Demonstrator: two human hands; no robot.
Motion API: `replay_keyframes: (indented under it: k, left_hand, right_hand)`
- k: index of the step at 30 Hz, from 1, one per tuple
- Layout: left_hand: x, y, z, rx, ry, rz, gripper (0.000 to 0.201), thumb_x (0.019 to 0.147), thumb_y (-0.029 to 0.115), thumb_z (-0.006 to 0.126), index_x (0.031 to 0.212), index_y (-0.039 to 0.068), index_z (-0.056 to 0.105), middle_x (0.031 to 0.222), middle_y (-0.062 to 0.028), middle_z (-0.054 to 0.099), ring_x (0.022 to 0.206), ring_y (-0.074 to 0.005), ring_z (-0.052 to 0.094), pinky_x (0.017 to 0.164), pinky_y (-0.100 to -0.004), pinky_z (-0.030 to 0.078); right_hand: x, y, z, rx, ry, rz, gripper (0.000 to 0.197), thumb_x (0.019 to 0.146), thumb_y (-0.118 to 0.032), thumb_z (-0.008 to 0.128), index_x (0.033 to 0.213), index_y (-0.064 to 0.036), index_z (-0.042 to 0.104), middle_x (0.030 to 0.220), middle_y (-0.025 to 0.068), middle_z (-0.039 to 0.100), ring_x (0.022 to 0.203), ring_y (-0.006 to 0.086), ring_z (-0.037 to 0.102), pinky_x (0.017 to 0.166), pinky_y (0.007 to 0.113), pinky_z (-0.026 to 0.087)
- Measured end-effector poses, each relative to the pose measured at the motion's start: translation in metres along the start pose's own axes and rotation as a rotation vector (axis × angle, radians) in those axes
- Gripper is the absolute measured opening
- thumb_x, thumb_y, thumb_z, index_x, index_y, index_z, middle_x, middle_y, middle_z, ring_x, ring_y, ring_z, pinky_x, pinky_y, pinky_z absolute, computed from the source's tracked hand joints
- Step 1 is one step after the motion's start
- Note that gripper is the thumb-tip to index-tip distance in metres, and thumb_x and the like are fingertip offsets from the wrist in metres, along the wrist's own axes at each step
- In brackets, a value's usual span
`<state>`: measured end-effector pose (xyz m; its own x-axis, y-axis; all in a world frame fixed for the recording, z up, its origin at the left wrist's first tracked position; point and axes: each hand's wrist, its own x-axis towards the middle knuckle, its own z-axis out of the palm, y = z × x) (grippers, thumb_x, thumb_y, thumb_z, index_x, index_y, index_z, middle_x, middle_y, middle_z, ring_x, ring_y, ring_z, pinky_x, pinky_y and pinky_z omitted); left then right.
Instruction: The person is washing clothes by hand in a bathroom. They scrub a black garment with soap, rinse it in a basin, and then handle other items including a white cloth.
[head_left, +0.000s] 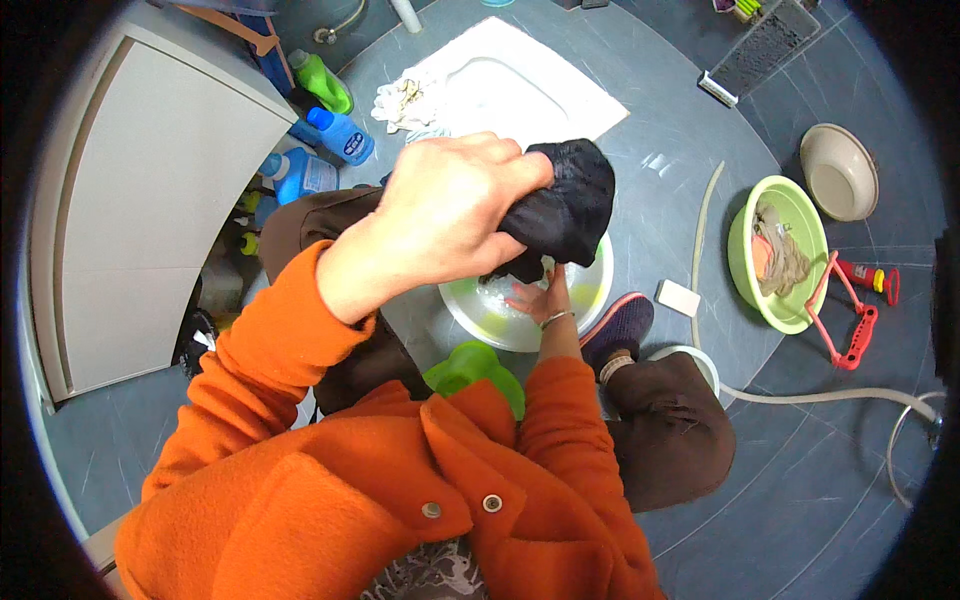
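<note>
My left hand (445, 205), raised close in front of me, is closed around a bunched piece of black cloth (565, 200). The cloth hangs over the wash basin (598, 285), a white one with green-yellow patches. Lower down, my right hand (548, 300) reaches into the basin beneath the cloth, a bracelet on its wrist. Its fingers look spread and partly hidden by the cloth, with nothing visible in them. Water or suds glisten in the basin beside that hand.
A white squat toilet (520, 85) lies beyond the basin, with white gloves (405, 100) at its edge. Bottles (345, 138) stand by the cabinet (180, 200) on the left. At right are a green basin (742, 265) holding cloths, a hose (705, 230) and a white block (678, 298).
</note>
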<state>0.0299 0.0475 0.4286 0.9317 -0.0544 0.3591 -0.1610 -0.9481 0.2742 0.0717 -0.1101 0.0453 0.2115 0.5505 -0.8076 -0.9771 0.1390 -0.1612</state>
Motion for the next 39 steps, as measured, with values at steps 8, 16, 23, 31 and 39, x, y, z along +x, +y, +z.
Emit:
replay_keyframes:
  k: [8,16,23,31,39]
  left_hand:
    - [-0.054,-0.009,0.051,-0.084,0.02,-0.163,0.034,0.053,0.011,0.068,0.084,0.006,0.055,0.078,-0.0113,0.056,0.075,-0.0326,0.056,0.066,-0.04,0.045]
    - [-0.149,-0.046,0.225,0.139,-0.665,-0.182,0.033,0.062,0.011,0.067,0.093,0.014,0.058,0.094,-0.0047,0.054,0.096,-0.0237,0.051,0.078,-0.0469,0.036]
    - [-0.152,-0.063,0.27,-0.004,-1.044,-0.406,0.094,0.058,0.045,0.078,0.138,0.022,0.033,0.147,-0.0128,0.019,0.135,-0.0352,0.016,0.097,-0.0656,0.026]
    - [-0.169,-0.086,0.335,-0.111,-1.046,-0.368,0.092,0.059,0.037,0.08,0.137,0.021,0.036,0.146,-0.0185,0.019,0.134,-0.0376,0.018,0.09,-0.0634,0.034]
    - [-0.157,-0.089,0.365,-0.085,-1.101,-0.4,0.089,0.062,0.042,0.077,0.138,0.02,0.036,0.141,-0.018,0.028,0.13,-0.0364,0.025,0.09,-0.0652,0.032]
  right_hand:
    - [0.017,-0.036,-0.01,0.248,-0.179,-0.472,0.04,0.087,-0.04,0.052,0.107,-0.0051,0.058,0.102,0.0084,0.062,0.093,0.0217,0.058,0.079,0.033,0.048]
    - [0.042,-0.027,-0.011,-1.042,0.531,-0.918,0.037,0.08,-0.025,0.063,0.114,-0.0095,0.059,0.115,0.0161,0.055,0.099,0.0285,0.053,0.088,0.04,0.043]
    - [0.042,-0.026,0.035,-2.012,0.51,-0.822,0.053,0.082,-0.039,0.06,0.132,-0.0289,0.044,0.146,0.0115,0.021,0.132,0.0377,0.021,0.102,0.056,0.025]
    - [0.096,-0.037,0.02,-2.3,0.254,-0.687,0.055,0.077,-0.045,0.062,0.128,-0.0356,0.043,0.129,0.0056,0.043,0.117,0.0322,0.039,0.082,0.057,0.039]
    - [0.13,-0.073,0.036,-2.447,-0.048,-0.313,0.038,0.072,-0.043,0.064,0.1,-0.0179,0.062,0.098,0.0086,0.063,0.093,0.0269,0.059,0.072,0.044,0.049]
